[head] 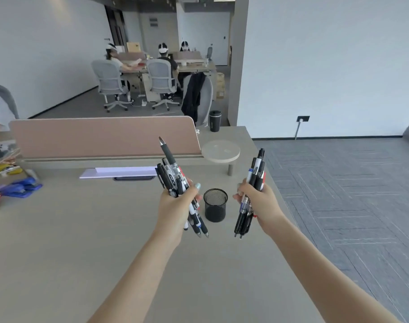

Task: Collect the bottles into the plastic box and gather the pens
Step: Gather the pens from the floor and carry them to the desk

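gripping pens: left hand (175, 203) 1 bunch (173, 176), right hand (257, 199) another (257, 169).

Black mesh cup (215, 205) on desk (82, 229); dark tumbler (214, 121) beyond pink divider (101, 136).

Bright, even, soft daylight fills the room, strongest on the white wall (327, 66) at right. Shadows are faint: the black mesh pen cup (215, 205) casts almost none on the smooth grey-beige tabletop (70, 241). Wide-angle distortion bends the edges; the grey patterned carpet floor (350, 194) curves. Distant seated people look soft and smeared.
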Motion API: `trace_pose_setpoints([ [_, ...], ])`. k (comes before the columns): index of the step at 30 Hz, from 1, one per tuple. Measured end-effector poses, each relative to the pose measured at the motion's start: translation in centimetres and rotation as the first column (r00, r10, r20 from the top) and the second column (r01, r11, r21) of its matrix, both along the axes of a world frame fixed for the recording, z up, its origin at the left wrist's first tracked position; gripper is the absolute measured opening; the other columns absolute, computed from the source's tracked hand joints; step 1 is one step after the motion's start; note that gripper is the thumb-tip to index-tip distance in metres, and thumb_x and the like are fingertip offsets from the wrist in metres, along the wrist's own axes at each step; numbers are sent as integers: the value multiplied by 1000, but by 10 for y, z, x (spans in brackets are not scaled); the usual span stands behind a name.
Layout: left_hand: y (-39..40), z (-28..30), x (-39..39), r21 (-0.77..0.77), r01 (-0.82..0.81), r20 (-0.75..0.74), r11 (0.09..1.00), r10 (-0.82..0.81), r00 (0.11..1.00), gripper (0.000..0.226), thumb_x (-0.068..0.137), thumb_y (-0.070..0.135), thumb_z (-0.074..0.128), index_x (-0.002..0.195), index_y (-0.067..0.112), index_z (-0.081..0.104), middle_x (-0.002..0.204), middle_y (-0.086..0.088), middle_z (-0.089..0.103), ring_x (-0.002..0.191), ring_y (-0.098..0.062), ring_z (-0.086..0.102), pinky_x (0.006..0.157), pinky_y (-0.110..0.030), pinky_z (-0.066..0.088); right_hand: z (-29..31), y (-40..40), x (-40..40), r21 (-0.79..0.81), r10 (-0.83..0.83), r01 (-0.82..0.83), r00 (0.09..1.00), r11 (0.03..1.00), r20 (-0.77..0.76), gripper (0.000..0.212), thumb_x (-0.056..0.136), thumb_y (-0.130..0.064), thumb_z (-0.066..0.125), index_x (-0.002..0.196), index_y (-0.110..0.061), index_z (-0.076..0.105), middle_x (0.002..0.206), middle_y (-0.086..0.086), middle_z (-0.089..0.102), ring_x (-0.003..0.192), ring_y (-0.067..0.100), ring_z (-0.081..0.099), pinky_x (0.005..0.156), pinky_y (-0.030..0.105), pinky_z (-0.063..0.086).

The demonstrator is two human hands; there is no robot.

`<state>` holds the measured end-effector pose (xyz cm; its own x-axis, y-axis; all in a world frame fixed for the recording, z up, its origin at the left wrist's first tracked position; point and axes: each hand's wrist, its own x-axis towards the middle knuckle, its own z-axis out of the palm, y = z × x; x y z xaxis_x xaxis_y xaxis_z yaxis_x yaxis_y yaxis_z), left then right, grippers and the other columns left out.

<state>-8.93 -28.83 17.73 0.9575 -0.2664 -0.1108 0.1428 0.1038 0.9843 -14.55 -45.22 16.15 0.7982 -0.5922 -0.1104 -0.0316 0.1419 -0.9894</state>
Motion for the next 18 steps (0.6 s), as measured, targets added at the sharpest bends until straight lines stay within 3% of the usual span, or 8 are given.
trace_pose_setpoints([
  [8,-102,-49,111,16,-154,-118,988,155,981,12,83,13,62,78,21,55,60,4,62,48,-10,54,50,-23,30,-45,-91,117,74,-116,116,993,991,-3,11,90,-10,57,81,-17,54,68,0,62,68,11,66,63,27,45],
  [11,-126,-68,138,42,-171,-136,984,175,975,13,84,12,61,78,21,55,64,0,61,51,-14,52,41,-16,30,-65,-101,149,132,-165,164,986,978,-5,5,90,-12,56,90,-16,55,71,0,64,66,5,68,67,29,47],
  [14,-144,-91,164,31,-194,-151,981,196,969,15,85,7,59,77,18,54,67,-4,58,58,-19,52,48,-23,38,-88,-100,177,131,-207,211,977,969,-43,13,90,-12,55,79,-18,53,74,-1,63,68,2,68,66,27,44],
  [18,-160,-127,194,74,-182,-160,981,191,968,6,85,9,59,81,11,56,65,-5,57,51,-16,49,40,-18,35,-129,-92,206,129,-225,234,971,964,-81,6,90,-12,56,84,-13,53,76,-2,61,74,5,68,73,26,46],
])
